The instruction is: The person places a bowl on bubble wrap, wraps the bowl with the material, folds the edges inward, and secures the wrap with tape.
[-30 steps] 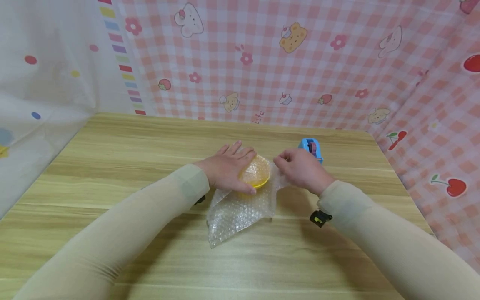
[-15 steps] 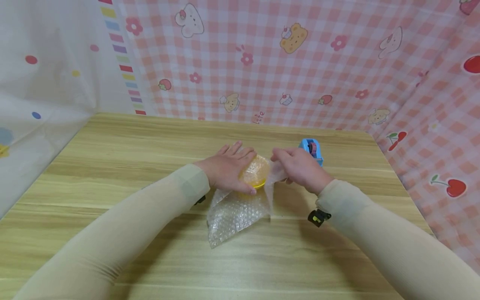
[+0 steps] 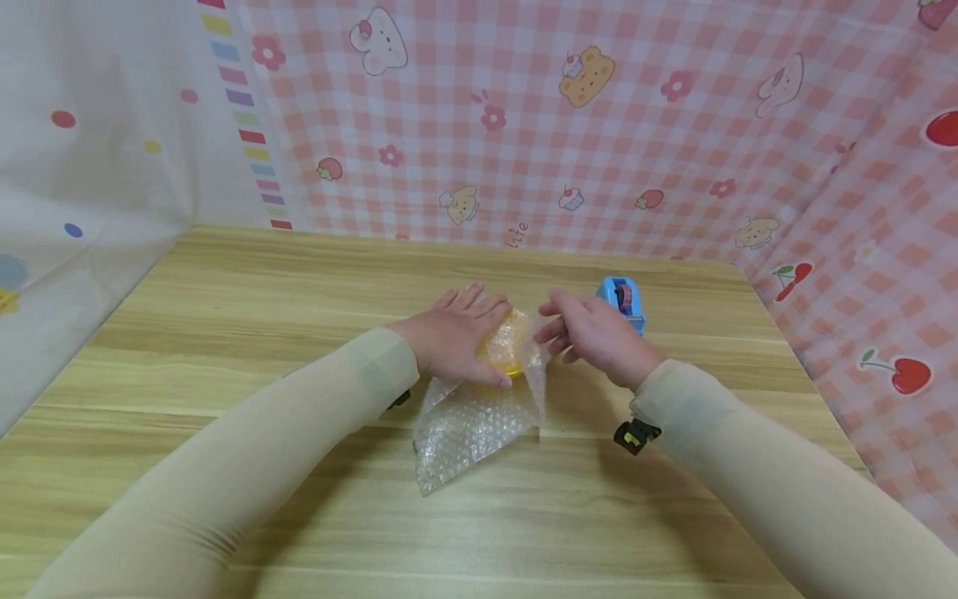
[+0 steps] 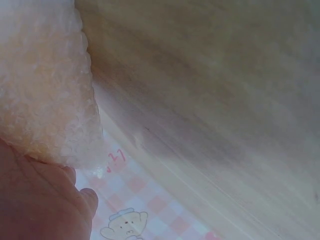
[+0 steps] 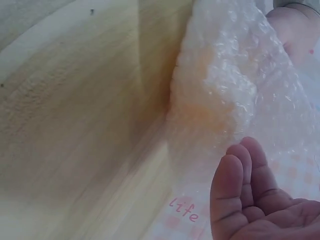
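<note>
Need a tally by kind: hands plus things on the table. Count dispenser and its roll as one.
Hands: 2 (left hand, right hand)
Bubble wrap piece: 1
Yellow object, partly hidden by wrap and hand: 1
Blue tape dispenser: 1
Total: 5

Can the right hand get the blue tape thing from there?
Probably yes. The blue tape dispenser stands just beyond the right hand, which seems to hold nothing, and nothing visible blocks the way. The left hand is off to the other side, on the bubble wrap.
</note>
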`<state>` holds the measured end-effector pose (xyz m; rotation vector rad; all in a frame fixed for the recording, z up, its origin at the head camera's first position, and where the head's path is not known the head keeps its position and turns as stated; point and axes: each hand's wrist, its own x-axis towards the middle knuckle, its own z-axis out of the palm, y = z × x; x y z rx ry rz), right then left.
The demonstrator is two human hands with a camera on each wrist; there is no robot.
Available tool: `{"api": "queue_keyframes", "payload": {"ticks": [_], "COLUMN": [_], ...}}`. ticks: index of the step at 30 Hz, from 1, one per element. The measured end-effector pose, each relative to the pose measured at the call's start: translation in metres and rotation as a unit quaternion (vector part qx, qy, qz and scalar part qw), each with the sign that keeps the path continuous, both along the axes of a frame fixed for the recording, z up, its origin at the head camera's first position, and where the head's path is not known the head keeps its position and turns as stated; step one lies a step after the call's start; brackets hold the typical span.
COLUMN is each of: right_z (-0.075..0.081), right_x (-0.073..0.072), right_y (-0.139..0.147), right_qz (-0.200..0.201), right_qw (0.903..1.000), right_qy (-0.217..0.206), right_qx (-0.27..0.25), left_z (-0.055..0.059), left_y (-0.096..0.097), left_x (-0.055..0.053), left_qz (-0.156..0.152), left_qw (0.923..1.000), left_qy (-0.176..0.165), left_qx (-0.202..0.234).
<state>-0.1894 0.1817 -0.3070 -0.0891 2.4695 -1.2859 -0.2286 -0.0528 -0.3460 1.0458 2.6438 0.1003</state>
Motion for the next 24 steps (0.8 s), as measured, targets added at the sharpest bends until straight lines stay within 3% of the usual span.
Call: {"api": "queue_keyframes", "payload": {"ticks": [3,8,10,13,17,20,24], "right_z": [-0.004,-0.014,-0.018,-0.024,-0.032,-0.039,-0.046], "right_x": [0.002,0.008,0.012,0.017,0.023,0.024,0.023], "right_y": [0.000,-0.001,-0.002,-0.002,-0.001,-0.001,-0.001], "right_qz": [0.010,0.069,0.104,0.160,0.230,0.269,0.292], "right_qw": [0.9999,0.9917,0.9803,0.9532,0.9176,0.8999,0.8859], "right_qy": [0.011,0.083,0.126,0.186,0.216,0.218,0.235], "right_qx": [0.007,0.070,0.112,0.176,0.241,0.265,0.274], "left_z": [0.000,0.000,0.000,0.000,0.000,0.000,0.000], "left_y": [0.000,-0.001,-0.002,-0.003,-0.004,-0.005,-0.005], "left_x": [0.000,0.000,0.000,-0.001,0.000,0.000,0.001], "left_qz": [-0.001,0.004,0.007,0.010,0.010,0.013,0.023], "left_qw": [1.0000,0.9998,0.9997,0.9995,0.9994,0.9988,0.9964], "left_qy": [-0.002,-0.015,-0.020,-0.023,-0.028,-0.038,-0.055], "left_qx": [0.003,0.011,0.014,0.018,0.020,0.030,0.059]}}
